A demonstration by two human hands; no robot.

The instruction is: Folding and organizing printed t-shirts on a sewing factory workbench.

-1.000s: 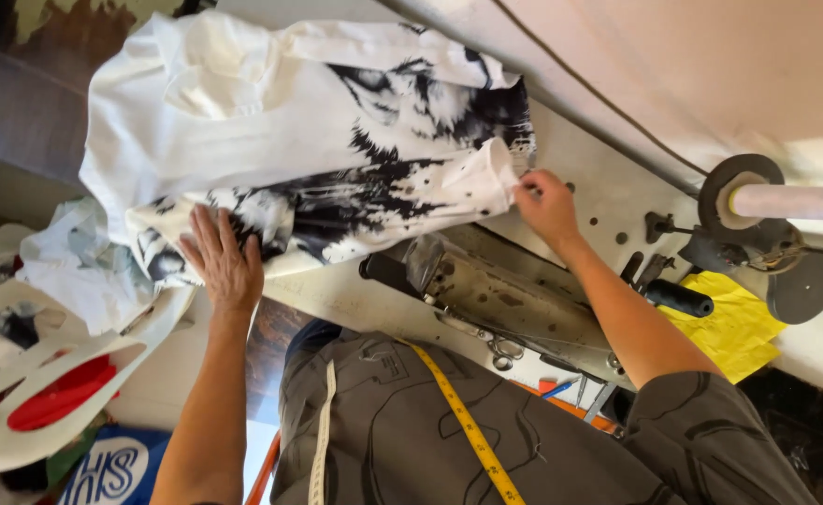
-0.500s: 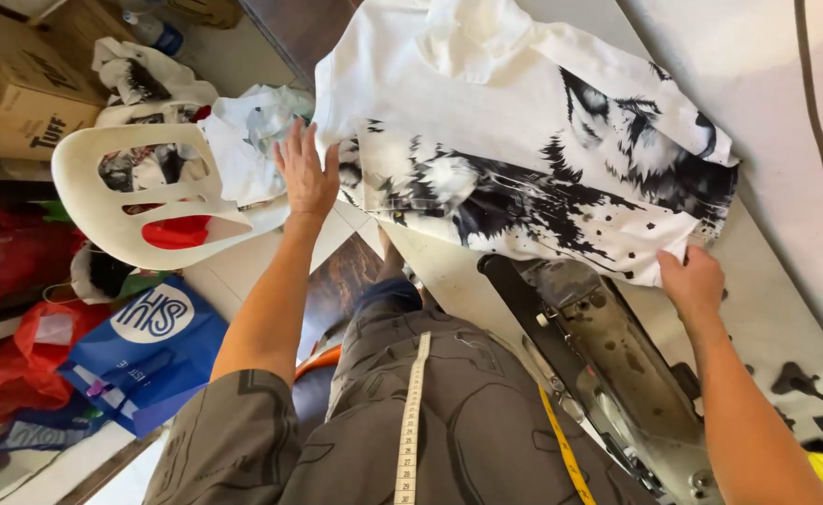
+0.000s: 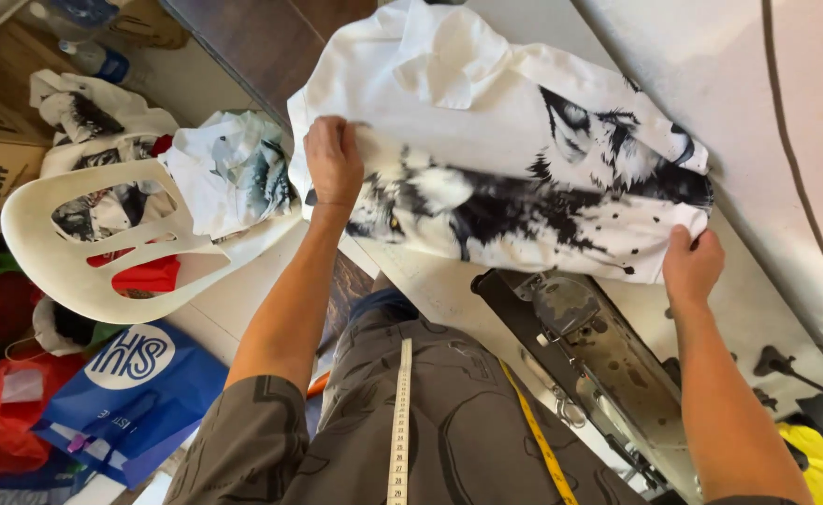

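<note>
The left hand [image 3: 333, 161] grips the white wolf-print garment [image 3: 514, 159] at frame centre. The right hand [image 3: 692, 266], lower right, pinches its hem above the sewing machine [image 3: 599, 365].

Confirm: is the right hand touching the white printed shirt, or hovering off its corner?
Touching. The head view shows the right hand pinching the lower corner of the white printed shirt, the cloth edge tucked under its fingers, with no gap visible.
</note>
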